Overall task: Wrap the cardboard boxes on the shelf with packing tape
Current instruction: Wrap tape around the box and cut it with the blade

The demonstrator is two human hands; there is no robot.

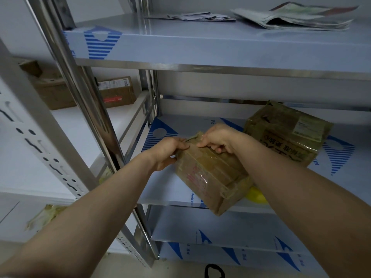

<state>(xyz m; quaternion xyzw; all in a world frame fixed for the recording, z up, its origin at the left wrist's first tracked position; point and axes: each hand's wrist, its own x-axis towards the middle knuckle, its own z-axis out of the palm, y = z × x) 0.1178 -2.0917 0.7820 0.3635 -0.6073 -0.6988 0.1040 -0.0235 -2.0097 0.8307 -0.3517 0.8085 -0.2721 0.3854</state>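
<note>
A brown cardboard box (210, 175) with clear tape and red print lies tilted at the front of the middle shelf (166, 189), its near corner over the shelf edge. My left hand (166, 151) grips the box's far left corner, thumb on top. My right hand (218, 139) has its fingers curled over the far top edge of the same box. A second taped box (285, 135) with a white label and dark lettering stands tilted behind, to the right. Something yellow (257, 195) shows under my right forearm; I cannot tell whether it is the tape roll.
Newspapers (291, 17) lie on the top shelf. Two more cardboard boxes (118, 93) stand on the white rack to the left, past the steel upright (88, 109). Lower shelves with blue-striped film run below. A black loop (214, 271) lies on the floor.
</note>
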